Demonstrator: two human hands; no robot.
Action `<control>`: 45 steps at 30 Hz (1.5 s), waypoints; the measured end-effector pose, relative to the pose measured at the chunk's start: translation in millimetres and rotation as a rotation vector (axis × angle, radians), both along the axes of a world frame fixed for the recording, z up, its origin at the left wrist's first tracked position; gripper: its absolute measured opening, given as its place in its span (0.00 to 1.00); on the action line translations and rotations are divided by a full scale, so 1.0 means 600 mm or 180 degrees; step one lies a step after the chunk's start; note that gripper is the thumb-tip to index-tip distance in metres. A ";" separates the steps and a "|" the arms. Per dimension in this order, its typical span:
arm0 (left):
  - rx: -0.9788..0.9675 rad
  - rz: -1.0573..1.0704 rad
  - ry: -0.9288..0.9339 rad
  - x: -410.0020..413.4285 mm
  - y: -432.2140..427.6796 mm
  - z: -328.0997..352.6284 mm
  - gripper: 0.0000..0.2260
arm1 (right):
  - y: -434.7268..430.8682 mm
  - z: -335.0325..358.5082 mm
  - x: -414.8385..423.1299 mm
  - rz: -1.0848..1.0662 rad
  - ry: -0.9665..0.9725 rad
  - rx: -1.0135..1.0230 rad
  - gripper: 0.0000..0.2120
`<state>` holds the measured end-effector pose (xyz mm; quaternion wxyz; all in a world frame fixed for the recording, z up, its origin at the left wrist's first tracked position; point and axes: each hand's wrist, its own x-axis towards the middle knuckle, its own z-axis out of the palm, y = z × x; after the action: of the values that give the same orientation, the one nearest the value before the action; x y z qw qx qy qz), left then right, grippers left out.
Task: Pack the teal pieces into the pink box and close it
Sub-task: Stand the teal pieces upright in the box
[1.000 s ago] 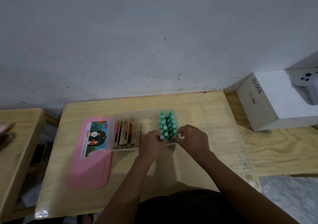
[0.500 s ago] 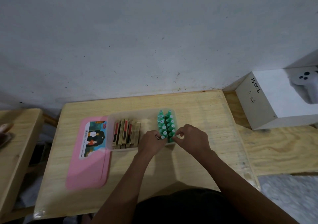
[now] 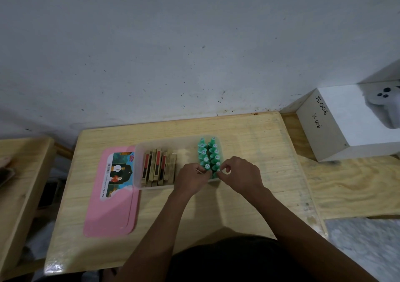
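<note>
two hands: both at near end of the teal pieces [image 3: 208, 155], inside the clear box [image 3: 155, 149]
left hand [image 3: 190, 179]: grip pinched together on a teal piece at the near end of the left row
right hand [image 3: 240, 175]: fingertips closed on a near teal piece of the right row
teal pieces: two upright rows at right end of box
box: on wooden table [image 3: 249, 143], brown cards [image 3: 159, 167] standing at left end
pink lid [image 3: 112, 195]: flat on table, off the box, touching its left side
white carton [image 3: 337, 121]: far right, apart
</note>
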<state>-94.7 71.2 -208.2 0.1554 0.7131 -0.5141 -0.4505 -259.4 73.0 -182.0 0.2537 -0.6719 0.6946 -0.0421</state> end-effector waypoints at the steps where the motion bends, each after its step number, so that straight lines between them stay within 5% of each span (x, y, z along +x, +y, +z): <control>1: -0.0031 -0.0013 -0.0015 -0.001 0.001 0.000 0.10 | 0.000 0.000 0.001 -0.0003 0.0001 0.0008 0.11; 22: -0.0845 -0.0563 -0.0507 0.009 -0.012 0.018 0.08 | -0.005 0.017 0.007 0.0484 -0.0167 -0.0005 0.11; 45: -0.0615 -0.0610 -0.0427 0.018 -0.026 0.009 0.12 | -0.001 0.001 0.046 0.0290 0.0282 0.0026 0.15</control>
<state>-83.7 55.8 -203.1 0.1448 0.6710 -0.6301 -0.3630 -231.6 72.5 -181.4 0.2272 -0.7029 0.6740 0.0021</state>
